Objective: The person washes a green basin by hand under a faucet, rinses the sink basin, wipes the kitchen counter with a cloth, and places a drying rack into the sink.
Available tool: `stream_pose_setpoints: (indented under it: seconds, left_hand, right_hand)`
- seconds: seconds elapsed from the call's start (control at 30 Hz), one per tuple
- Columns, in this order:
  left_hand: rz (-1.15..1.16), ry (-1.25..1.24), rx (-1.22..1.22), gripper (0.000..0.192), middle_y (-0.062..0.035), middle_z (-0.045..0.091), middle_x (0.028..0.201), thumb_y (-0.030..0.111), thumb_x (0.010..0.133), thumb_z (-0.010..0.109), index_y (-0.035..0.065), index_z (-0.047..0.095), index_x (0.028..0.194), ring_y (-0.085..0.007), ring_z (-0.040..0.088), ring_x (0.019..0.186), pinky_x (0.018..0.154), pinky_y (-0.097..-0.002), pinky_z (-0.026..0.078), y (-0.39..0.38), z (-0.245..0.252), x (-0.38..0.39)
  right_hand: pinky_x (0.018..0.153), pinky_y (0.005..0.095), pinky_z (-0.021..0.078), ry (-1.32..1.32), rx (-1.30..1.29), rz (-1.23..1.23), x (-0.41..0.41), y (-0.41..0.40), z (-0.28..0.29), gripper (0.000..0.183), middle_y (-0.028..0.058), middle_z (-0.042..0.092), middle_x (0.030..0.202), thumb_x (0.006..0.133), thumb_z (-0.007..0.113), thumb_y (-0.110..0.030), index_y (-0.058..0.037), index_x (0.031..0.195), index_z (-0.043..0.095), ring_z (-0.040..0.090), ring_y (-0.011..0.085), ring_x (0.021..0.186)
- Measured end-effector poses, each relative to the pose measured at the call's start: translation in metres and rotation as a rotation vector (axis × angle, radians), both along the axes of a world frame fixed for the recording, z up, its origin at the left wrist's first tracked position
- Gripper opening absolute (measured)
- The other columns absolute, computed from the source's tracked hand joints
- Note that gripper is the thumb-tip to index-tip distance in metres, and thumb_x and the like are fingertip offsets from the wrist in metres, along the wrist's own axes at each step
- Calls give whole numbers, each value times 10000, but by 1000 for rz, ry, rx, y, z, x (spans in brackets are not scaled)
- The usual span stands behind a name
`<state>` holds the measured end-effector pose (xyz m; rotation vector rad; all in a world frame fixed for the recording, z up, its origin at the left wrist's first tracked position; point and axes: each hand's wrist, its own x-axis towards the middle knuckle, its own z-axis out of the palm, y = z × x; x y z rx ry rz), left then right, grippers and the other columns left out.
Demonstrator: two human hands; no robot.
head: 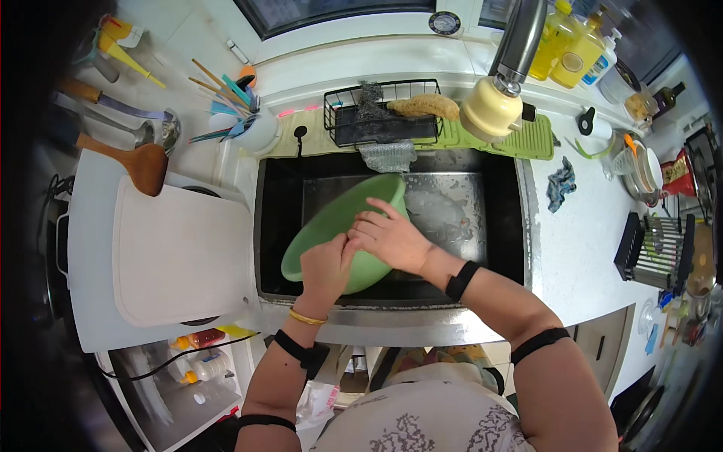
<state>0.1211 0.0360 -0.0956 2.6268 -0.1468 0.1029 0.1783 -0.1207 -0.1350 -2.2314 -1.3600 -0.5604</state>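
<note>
A light green plastic basin [373, 272] sits tilted in the dark sink [502, 226]. My left hand [326, 264] is over its near side, fingers curled. My right hand [390, 236] reaches across the basin from the right, index finger raised and the other fingers bent. The fingertips of both hands meet in front of the basin. Whether either hand grips the basin is hidden by the fingers. Cloudy water with pale foam [438, 214] lies on the sink floor to the right of the basin.
A cream faucet head [491, 110] hangs over the sink's back right. Behind the sink, a black wire rack [339, 121] carries a loofah [423, 105] and a scouring pad [370, 101]; a grey mesh cloth [388, 156] hangs below. Left is a white cutting board [183, 254]; right, a crumpled rag [561, 185].
</note>
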Motion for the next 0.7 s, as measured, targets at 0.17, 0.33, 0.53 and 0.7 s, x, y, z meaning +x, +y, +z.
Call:
stream_pose_setpoints:
  seconds: [0.17, 0.33, 0.53, 0.7]
  left_hand:
    - [-173, -91, 67, 377, -156, 479, 544, 337, 883, 445, 56, 529, 645, -349, 497, 529, 473, -406, 354, 26, 4, 6]
    - [-199, -73, -65, 422, -150, 444, 517, 346, 884, 445, 51, 506, 589, -343, 477, 511, 468, -382, 342, 47, -2, 14]
    - [-146, -60, -5, 457, -156, 430, 513, 340, 904, 411, 32, 477, 573, -339, 481, 509, 471, -386, 342, 56, -16, 14]
    - [-89, -130, -56, 509, -153, 417, 502, 380, 918, 379, 26, 450, 560, -329, 447, 483, 464, -398, 317, 51, -19, 10]
  right_hand:
    - [1027, 425, 298, 27, -36, -49, 26, -39, -17, 194, 16, 573, 935, 739, 535, -218, -107, 897, 554, 504, 193, 1028]
    - [1029, 403, 300, 165, -31, -228, 45, -79, -54, 233, 40, 584, 985, 749, 553, -237, -98, 935, 561, 498, 205, 1064]
    - [1039, 411, 285, 118, -57, -157, 30, -49, -21, 245, 31, 588, 1012, 751, 512, -155, -106, 989, 550, 500, 191, 1066]
    - [1062, 424, 251, 69, -96, -36, 20, -24, 9, 237, 24, 580, 1014, 738, 513, -135, -102, 970, 550, 481, 197, 1105]
